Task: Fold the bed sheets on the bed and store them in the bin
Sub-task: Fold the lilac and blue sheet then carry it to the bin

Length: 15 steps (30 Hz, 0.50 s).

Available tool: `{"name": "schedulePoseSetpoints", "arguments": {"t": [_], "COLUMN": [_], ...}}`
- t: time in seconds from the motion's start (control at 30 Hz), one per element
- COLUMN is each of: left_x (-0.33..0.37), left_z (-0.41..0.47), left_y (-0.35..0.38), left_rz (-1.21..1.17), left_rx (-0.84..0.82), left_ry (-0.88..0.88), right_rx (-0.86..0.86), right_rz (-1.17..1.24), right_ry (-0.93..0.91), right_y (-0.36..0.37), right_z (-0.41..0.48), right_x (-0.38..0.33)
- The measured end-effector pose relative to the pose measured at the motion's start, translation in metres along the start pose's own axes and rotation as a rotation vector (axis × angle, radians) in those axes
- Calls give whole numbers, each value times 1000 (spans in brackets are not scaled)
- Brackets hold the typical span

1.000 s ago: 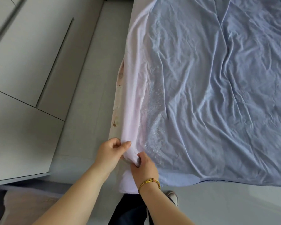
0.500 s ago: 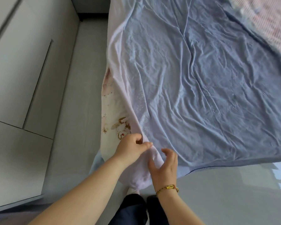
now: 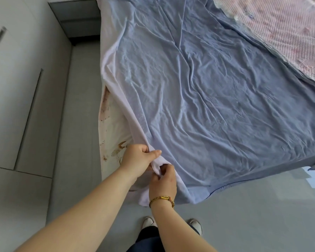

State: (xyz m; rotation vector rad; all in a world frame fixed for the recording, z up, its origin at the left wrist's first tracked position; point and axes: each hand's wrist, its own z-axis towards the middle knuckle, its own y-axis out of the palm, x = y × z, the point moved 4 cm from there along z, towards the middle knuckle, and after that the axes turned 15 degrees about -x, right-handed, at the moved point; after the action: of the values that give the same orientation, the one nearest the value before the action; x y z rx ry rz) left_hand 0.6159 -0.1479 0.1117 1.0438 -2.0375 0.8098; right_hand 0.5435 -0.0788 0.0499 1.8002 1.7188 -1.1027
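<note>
Left hand (image 3: pixel 137 159) stays clamped on the pale corner of the sheet (image 3: pixel 207 106), thumb over the fold. The right hand (image 3: pixel 163 180), fingers spread and free half a second ago, has curled back onto the same corner just below it. Lifted between them, the corner has come away from the printed side of the bed (image 3: pixel 111 142), which now shows more. Beyond, the blue sheet lies spread and wrinkled across the bed, with pink checked bedding (image 3: pixel 284 37) bare at the far edge. Folding looks barely begun; no bin is in view.
</note>
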Motion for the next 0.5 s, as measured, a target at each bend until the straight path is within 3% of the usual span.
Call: {"name": "schedulePoseSetpoints", "arguments": {"t": [0.1, 0.2, 0.37, 0.43, 0.5], "left_x": [-2, -10, -38, -54, -68], "left_z": [-3, -6, -5, -7, -10], "left_y": [-1, -4, -40, -46, -46], "left_rz": [-88, -311, -522, -487, -152], "left_rx": [-4, 0, 145, 172, 199], "left_ry": [-4, -29, -76, -106, -175], "right_rx": [-45, -156, -248, -265, -320], "right_rz": [-45, -265, -363, -484, -615], "right_ry": [59, 147, 203, 182, 134], "right_y": [-10, -21, -56, -71, -81], "right_z": [5, 7, -5, -9, -15], "right_x": [19, 38, 59, 63, 58]}}
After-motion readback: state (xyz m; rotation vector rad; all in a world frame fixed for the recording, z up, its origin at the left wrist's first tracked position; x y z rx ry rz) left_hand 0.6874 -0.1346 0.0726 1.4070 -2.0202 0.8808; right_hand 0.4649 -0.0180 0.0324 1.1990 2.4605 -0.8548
